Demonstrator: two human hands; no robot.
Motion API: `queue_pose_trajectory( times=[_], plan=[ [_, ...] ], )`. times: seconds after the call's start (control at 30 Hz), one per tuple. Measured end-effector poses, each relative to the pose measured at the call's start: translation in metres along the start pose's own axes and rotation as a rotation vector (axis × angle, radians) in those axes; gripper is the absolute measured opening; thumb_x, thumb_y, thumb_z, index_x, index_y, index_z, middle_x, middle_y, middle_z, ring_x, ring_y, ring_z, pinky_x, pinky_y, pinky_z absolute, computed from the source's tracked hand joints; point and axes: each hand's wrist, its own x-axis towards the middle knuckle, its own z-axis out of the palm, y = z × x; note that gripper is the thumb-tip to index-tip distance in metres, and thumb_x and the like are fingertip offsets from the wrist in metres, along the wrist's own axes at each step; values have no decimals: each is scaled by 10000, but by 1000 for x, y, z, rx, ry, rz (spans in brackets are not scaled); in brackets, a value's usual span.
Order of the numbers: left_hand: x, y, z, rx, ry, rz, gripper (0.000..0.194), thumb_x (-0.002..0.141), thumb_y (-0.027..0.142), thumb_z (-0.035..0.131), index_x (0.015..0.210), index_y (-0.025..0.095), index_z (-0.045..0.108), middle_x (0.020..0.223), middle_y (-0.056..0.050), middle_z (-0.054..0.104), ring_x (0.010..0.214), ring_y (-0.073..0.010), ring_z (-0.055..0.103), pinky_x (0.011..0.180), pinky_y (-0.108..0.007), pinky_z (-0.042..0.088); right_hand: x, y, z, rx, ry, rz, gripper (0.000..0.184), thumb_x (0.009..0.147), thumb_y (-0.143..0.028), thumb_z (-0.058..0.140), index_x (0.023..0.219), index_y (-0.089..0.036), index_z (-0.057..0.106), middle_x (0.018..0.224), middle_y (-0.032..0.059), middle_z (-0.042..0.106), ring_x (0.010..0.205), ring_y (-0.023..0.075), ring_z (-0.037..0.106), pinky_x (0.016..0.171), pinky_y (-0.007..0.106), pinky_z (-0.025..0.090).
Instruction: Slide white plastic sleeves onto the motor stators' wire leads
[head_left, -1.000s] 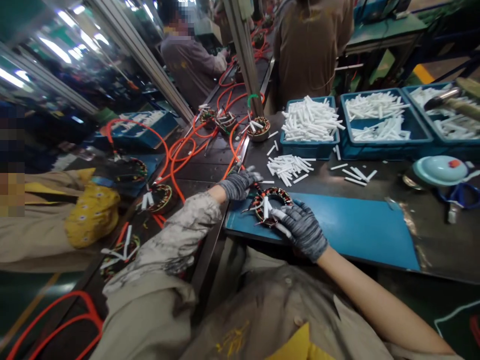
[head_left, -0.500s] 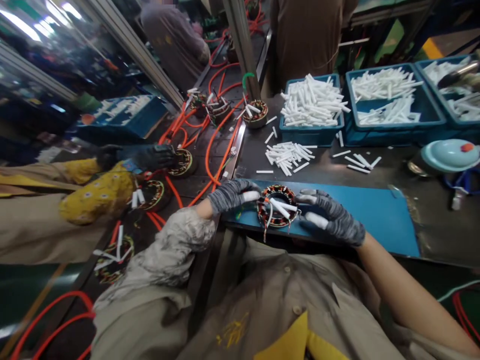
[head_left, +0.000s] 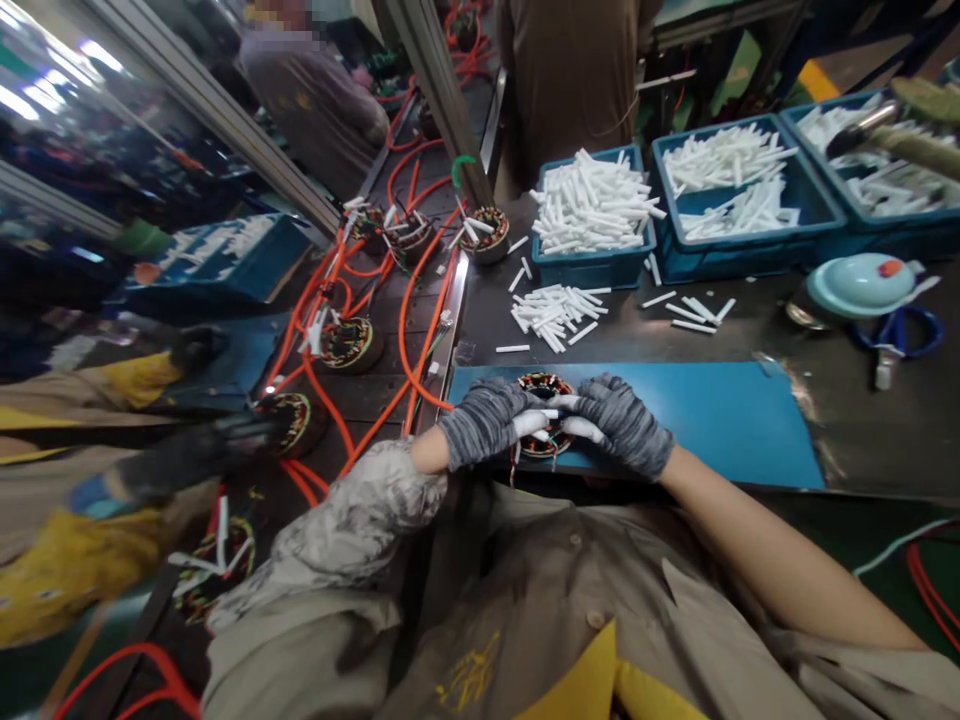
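A dark bench [head_left: 645,340] spreads across the right half of the view, and along its near edge lies a long blue mat [head_left: 720,420]. Behind the mat stand blue plastic bins of short white tubes: a wide one [head_left: 750,250] with two heaps inside, and, just to its left, a smaller one [head_left: 592,268] filled above its rim. Over the mat's left part, the person's gloved left hand [head_left: 487,415] and gloved right hand [head_left: 622,425] face each other, fingers bent and nearly meeting; with fingertips and tubes both white, I cannot tell whether either hand's fingers are clamped on a tube. Beneath them, a wire-wound stator ring [head_left: 546,385] rests on the mat, partly hidden, its thin leads hanging toward the person. Between the mat and the smaller bin lies a loose pile of white tubes [head_left: 559,315], with one single tube [head_left: 512,348] just beside it.
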Motion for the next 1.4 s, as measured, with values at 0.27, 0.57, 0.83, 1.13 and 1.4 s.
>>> queue_pose_trajectory(
  times=[0.27, 0.57, 0.83, 1.13, 1.4],
  plan=[
    [-14, 4, 8, -641, 0, -134, 410, 939, 539, 554, 869, 155, 682, 850, -57, 712, 808, -185, 643, 786, -328, 539, 6, -2, 9, 100, 7, 18, 432, 1082, -434, 374, 1071, -254, 766, 957, 53, 751, 882, 225, 623, 835, 385, 458],
    [-5, -1, 0, -434, -38, -238, 453, 876, 603, 630, 927, 157, 690, 908, -72, 727, 854, -228, 689, 796, -350, 536, 13, -16, 3, -7, 3, 1, 405, 1044, -466, 478, 991, -200, 778, 887, 92, 727, 823, 222, 609, 792, 384, 490],
    [25, 40, 0, 238, -114, -121, 381, 976, 487, 568, 1121, 182, 745, 1068, -109, 743, 1014, -289, 690, 916, -406, 513, -7, -2, -11, 603, 121, 264, 403, 981, -388, 609, 1361, -252, 611, 1246, 81, 721, 1065, 237, 703, 935, 435, 585],
    [44, -9, -9, -8, 89, -35, 758, 761, 493, 850, 1396, 155, 611, 1175, -129, 736, 1112, -293, 683, 1038, -438, 506, -40, -15, -25, 476, 272, 385, 223, 970, -346, 631, 1154, -269, 733, 1098, 47, 764, 1017, 223, 726, 955, 413, 597],
    [14, -8, 2, 45, 196, 369, 412, 916, 471, 699, 1260, 245, 716, 1492, -109, 576, 1444, -318, 466, 1233, -538, 338, -31, -31, -2, 501, 197, 222, 294, 961, -397, 646, 1227, -285, 703, 1179, 64, 757, 1085, 259, 716, 959, 448, 587]
  ],
)
